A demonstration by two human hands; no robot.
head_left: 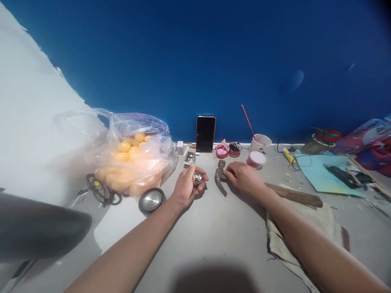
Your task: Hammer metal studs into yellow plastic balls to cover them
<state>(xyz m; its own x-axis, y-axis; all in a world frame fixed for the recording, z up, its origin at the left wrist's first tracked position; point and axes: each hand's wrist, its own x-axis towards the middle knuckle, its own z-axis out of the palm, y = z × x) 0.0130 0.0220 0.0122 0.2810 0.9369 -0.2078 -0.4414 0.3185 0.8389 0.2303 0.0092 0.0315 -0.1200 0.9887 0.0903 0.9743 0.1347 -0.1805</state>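
My left hand [184, 186] is closed around a small shiny ball [197, 178] with a silvery, patterned surface, held a little above the table. To its right, my right hand [246, 178] grips a claw hammer close to its metal head [220, 178]. The hammer's wooden handle [297, 195] runs out to the right behind my wrist, over a pale cloth [317, 221]. Between the two hands is a short gap, with the claw pointing toward me. Just beyond my left hand lies a small open box [190, 158] of little shiny pieces.
A clear plastic bag [137, 162] of yellow-orange balls stands left, near a round metal dish [152, 200] with a dark rim. Against the blue wall lean a phone [205, 134] and, nearby, a white cup [260, 141] with a red stick. A lidded tub [256, 159] stands beyond my right hand.
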